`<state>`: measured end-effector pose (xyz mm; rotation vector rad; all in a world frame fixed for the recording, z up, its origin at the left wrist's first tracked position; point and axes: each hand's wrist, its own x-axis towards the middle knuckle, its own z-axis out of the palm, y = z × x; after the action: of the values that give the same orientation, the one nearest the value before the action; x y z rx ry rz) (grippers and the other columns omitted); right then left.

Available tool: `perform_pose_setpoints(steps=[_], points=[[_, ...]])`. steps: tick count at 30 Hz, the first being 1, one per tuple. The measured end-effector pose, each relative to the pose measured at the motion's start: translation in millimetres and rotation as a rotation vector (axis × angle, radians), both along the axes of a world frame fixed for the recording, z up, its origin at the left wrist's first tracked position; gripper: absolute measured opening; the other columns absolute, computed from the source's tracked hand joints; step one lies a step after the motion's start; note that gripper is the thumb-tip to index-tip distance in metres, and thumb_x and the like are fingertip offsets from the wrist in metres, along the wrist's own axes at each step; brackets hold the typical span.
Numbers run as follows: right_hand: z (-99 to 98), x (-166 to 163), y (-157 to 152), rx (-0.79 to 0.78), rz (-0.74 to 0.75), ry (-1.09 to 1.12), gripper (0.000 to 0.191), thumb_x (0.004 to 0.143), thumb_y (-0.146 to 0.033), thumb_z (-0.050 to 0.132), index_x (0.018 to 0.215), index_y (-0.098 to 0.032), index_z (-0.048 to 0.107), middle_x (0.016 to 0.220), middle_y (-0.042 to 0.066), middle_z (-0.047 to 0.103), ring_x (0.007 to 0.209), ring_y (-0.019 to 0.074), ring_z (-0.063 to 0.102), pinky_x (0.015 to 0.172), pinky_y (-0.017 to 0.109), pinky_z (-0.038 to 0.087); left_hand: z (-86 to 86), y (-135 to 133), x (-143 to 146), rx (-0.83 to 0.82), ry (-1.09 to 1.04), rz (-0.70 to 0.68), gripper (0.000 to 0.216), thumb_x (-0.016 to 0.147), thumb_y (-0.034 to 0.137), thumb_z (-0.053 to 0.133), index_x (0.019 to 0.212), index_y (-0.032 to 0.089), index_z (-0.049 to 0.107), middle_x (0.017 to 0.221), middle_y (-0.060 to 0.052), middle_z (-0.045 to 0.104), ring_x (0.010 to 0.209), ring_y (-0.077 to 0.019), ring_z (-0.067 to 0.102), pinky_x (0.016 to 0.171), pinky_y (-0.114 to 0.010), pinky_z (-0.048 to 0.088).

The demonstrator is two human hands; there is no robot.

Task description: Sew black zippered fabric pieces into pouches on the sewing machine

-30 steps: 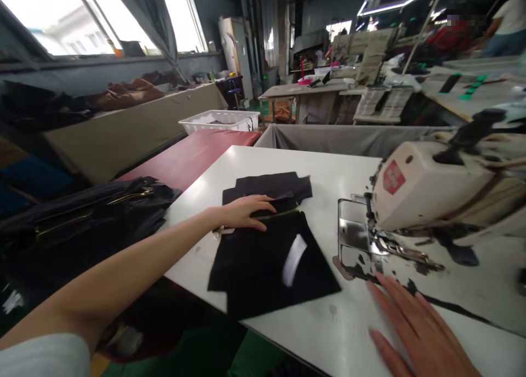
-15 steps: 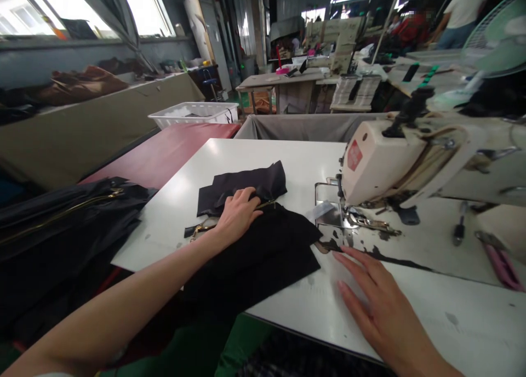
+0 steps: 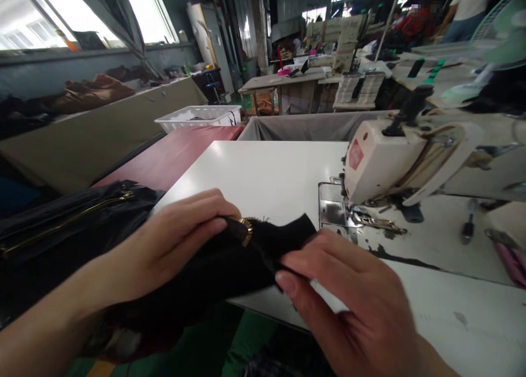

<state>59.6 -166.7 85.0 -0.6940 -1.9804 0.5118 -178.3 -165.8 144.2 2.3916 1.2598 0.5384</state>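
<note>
A piece of black fabric [image 3: 230, 270] with a gold-toothed zipper [image 3: 247, 232] is stretched between my two hands, above the near edge of the white table. My left hand [image 3: 184, 229] is closed on its left part, thumb and fingers pinching it beside the bent zipper. Further right, my right hand [image 3: 349, 284] pinches the fabric's edge between thumb and fingers. A loose corner of the cloth stands up behind my right fingertips. The lower part of the fabric hangs toward my lap, partly hidden by my left forearm.
To the right stands a sewing machine [image 3: 382, 158], its metal plate [image 3: 332, 211] set in the white table [image 3: 279, 169]. Black material with a long gold zipper [image 3: 74, 218] lies at left. Behind are a red surface [image 3: 176, 149], a white basket [image 3: 197, 116] and a fan [image 3: 501, 43].
Both hands have closed on the black fabric and lifted it off the table, toward me. My left hand moved left and nearer; my right hand, earlier spread on the table, now pinches the edge.
</note>
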Motion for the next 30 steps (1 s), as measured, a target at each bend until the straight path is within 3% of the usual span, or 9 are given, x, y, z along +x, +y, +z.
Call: perform_pose_setpoints(steps=[2, 4, 8, 11, 13, 19, 22, 25, 30], points=[[5.7, 2, -7, 0.009, -0.146, 0.078, 0.005, 0.083, -0.021, 0.064, 0.087, -0.022, 0.067, 0.089, 0.004, 0.062, 0.079, 0.0153, 0.06, 0.067, 0.027, 0.048, 19.8, 3, -1, -0.062, 0.007, -0.109, 0.016, 0.095, 0.021, 0.046, 0.102, 0.022, 0.06, 0.087, 0.002, 0.062, 0.077, -0.0101, 0.057, 0.07, -0.017, 0.043], [-4.6, 3, -4, -0.121, -0.233, 0.136, 0.006, 0.083, -0.026, 0.064, 0.078, -0.023, 0.066, 0.112, 0.006, 0.061, 0.098, 0.0203, 0.06, 0.083, 0.034, 0.049, 16.6, 14, 2, -0.155, 0.026, -0.175, 0.016, 0.095, 0.02, 0.047, 0.101, 0.02, 0.061, 0.088, 0.001, 0.063, 0.077, -0.0096, 0.057, 0.07, -0.017, 0.042], [-41.1, 6, 7, -0.489, -0.149, 0.243, 0.019, 0.085, -0.03, 0.063, 0.068, -0.022, 0.059, 0.092, 0.002, 0.07, 0.077, 0.0158, 0.065, 0.067, 0.029, 0.051, -29.9, 43, 17, -0.295, -0.025, -0.2, 0.017, 0.095, 0.025, 0.047, 0.089, 0.016, 0.06, 0.088, -0.002, 0.061, 0.081, -0.0121, 0.056, 0.074, -0.02, 0.044], [-53.4, 12, 9, -0.438, -0.195, 0.239, 0.014, 0.083, -0.025, 0.064, 0.07, -0.022, 0.06, 0.083, 0.0, 0.07, 0.075, 0.0145, 0.065, 0.069, 0.027, 0.05, -57.6, 51, 38, -0.343, -0.093, -0.191, 0.018, 0.094, 0.03, 0.047, 0.1, 0.017, 0.058, 0.098, -0.004, 0.061, 0.09, -0.0146, 0.057, 0.08, -0.024, 0.045], [-54.5, 18, 9, -0.393, -0.237, 0.221, 0.012, 0.082, -0.024, 0.065, 0.071, -0.022, 0.063, 0.085, 0.0, 0.07, 0.079, 0.0146, 0.065, 0.071, 0.027, 0.05, -64.1, 51, 53, -0.328, -0.11, -0.174, 0.019, 0.095, 0.032, 0.047, 0.101, 0.018, 0.058, 0.097, -0.002, 0.062, 0.089, -0.0144, 0.057, 0.081, -0.025, 0.045], [-55.0, 34, 9, -0.338, -0.373, 0.224, 0.007, 0.077, -0.028, 0.073, 0.074, -0.023, 0.069, 0.088, 0.001, 0.07, 0.077, 0.0151, 0.066, 0.071, 0.027, 0.052, -57.8, 51, 74, -0.249, -0.11, -0.156, 0.014, 0.09, 0.027, 0.055, 0.081, 0.017, 0.059, 0.085, 0.0, 0.057, 0.078, -0.0113, 0.055, 0.073, -0.023, 0.043], [-52.5, 37, 10, -0.325, -0.339, 0.21, 0.004, 0.077, -0.024, 0.071, 0.074, -0.022, 0.069, 0.085, 0.002, 0.071, 0.075, 0.0147, 0.067, 0.069, 0.026, 0.053, -56.7, 48, 77, -0.222, -0.127, -0.137, 0.009, 0.09, 0.025, 0.057, 0.092, 0.019, 0.061, 0.091, 0.0, 0.059, 0.083, -0.0115, 0.056, 0.076, -0.023, 0.043], [-48.2, 36, 12, -0.41, -0.276, 0.231, 0.007, 0.077, -0.023, 0.068, 0.07, -0.02, 0.067, 0.079, 0.002, 0.07, 0.071, 0.0143, 0.066, 0.061, 0.023, 0.052, -57.3, 44, 81, -0.217, -0.103, -0.117, 0.011, 0.092, 0.028, 0.053, 0.097, 0.022, 0.062, 0.09, 0.002, 0.061, 0.085, -0.0118, 0.057, 0.077, -0.023, 0.042], [-46.2, 33, 16, -0.544, -0.254, 0.269, 0.012, 0.073, -0.023, 0.068, 0.064, -0.019, 0.062, 0.073, 0.003, 0.068, 0.067, 0.0153, 0.064, 0.061, 0.025, 0.052, -57.1, 41, 87, -0.178, -0.066, -0.03, 0.013, 0.088, 0.028, 0.06, 0.078, 0.019, 0.06, 0.08, 0.002, 0.058, 0.078, -0.0128, 0.054, 0.069, -0.024, 0.04]])
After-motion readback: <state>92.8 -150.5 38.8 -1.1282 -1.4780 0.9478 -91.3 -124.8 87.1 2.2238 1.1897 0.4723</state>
